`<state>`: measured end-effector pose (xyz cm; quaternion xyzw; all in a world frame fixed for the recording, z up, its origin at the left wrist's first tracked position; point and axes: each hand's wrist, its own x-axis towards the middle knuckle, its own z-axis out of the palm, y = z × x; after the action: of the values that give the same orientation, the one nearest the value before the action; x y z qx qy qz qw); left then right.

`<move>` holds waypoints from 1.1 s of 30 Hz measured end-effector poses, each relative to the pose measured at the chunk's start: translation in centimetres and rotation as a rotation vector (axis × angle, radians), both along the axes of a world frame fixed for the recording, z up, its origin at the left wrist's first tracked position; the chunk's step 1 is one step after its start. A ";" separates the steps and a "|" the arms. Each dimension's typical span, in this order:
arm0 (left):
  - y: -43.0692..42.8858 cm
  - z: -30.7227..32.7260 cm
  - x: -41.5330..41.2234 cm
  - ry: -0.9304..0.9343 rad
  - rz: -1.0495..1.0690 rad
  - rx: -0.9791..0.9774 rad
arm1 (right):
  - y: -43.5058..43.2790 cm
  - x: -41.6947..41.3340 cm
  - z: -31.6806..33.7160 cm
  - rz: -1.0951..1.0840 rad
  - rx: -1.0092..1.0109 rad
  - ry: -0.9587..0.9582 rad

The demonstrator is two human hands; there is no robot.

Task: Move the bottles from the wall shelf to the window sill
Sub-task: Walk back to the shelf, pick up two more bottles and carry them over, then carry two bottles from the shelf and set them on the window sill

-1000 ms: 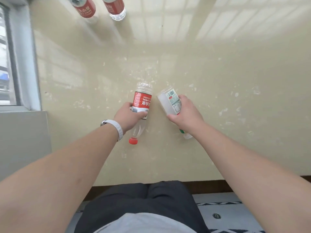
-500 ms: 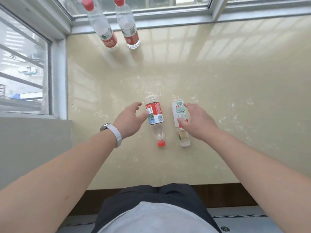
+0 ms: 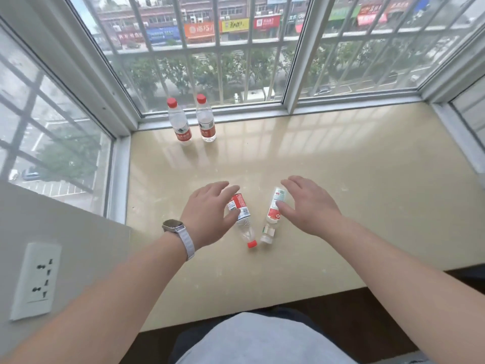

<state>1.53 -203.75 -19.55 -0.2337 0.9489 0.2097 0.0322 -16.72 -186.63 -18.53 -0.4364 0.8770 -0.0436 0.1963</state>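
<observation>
Two bottles stand on the beige window sill (image 3: 341, 179) close to me. The left one is a clear bottle with a red label and red cap (image 3: 242, 222). The right one is a white bottle with a clear cap (image 3: 273, 216). My left hand (image 3: 207, 211) hovers open just left of the red-capped bottle, fingers spread, thumb near its label. My right hand (image 3: 307, 203) is open beside the white bottle, thumb next to it. Two more red-capped water bottles (image 3: 179, 122) (image 3: 206, 118) stand upright at the back left by the glass.
Window frames and glass (image 3: 236, 61) enclose the sill at the back and on both sides. A grey wall with a white power socket (image 3: 36, 279) lies to the left. The sill's front edge meets a dark strip above my lap.
Both hands have let go of the two near bottles, which now stand on the sill, and opened beside them. The camera has tilted up to show the window.
</observation>
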 end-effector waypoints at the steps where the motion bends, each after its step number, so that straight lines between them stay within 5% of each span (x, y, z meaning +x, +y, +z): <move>1: 0.0 0.7 0.4 0.011 -0.025 -0.024 | 0.4 0.6 1.0 0.002 0.002 0.025; 21: 3.2 6.4 -0.3 0.219 -0.354 -0.194 | 8.9 7.0 9.4 -0.167 0.052 0.316; 33: 15.0 9.9 -9.8 0.284 -0.603 -0.269 | 21.7 2.5 11.1 -0.378 -0.004 0.330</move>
<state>-8.26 -188.74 -9.67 0.0859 0.9893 0.0943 -0.0707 -14.24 -164.92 -7.42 -0.2664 0.9631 -0.0093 0.0379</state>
